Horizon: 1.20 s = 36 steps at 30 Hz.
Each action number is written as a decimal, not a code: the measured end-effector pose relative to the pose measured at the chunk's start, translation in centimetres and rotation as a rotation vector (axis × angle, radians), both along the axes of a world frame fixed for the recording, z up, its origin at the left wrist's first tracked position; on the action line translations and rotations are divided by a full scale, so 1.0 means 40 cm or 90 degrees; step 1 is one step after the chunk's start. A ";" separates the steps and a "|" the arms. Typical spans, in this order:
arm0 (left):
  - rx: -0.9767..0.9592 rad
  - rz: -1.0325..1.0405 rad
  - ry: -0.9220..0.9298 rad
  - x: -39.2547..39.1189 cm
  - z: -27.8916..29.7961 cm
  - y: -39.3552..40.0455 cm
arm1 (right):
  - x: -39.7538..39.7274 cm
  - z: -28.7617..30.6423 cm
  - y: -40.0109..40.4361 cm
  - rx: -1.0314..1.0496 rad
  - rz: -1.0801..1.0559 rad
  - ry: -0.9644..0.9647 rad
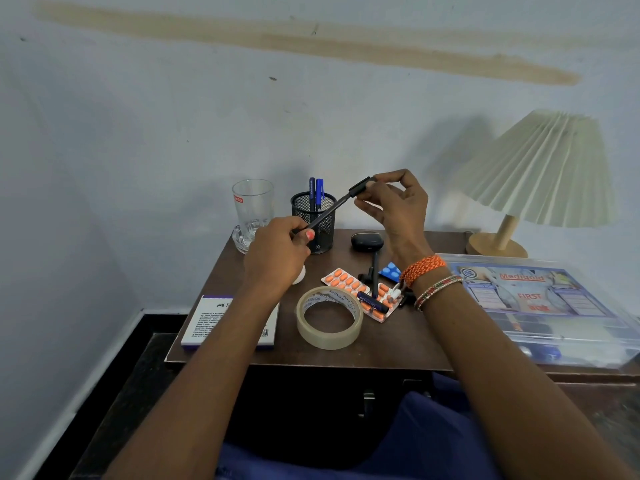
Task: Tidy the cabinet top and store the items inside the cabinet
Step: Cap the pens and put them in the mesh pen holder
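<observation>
on the cabinet top [398, 344], nearest the person, a white box [207, 323] lay at 8 o'clock and a tape roll [329, 318] sat just right of it, near the middle. beyond the tape, orange pill strips [346, 282] lay with a blue pen [372, 301] across them and a blue pill strip [390, 271] at their far side. a clear first-aid box [540, 306] filled the 3 o'clock side. above the top, the left hand [277, 258] pinched the lower end of a black pen [329, 211], and the right hand [394, 206] pinched its cap end between thumb and fingertips, the pen tilted up toward 2 o'clock. behind them stood a mesh holder [313, 221] with two blue pens, a glass [251, 213] at 11 o'clock, a black case [367, 241], and a lamp [533, 181] at 2 o'clock.
</observation>
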<state>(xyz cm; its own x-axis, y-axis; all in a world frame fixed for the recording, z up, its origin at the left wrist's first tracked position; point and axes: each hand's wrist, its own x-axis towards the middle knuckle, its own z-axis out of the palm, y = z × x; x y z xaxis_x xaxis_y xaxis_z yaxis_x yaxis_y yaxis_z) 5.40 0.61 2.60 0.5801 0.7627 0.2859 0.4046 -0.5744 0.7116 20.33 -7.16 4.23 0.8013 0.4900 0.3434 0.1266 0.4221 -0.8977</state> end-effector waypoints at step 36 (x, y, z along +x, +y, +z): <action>0.141 0.128 -0.048 0.024 -0.007 -0.065 | -0.076 -0.042 0.070 -0.051 -0.080 0.042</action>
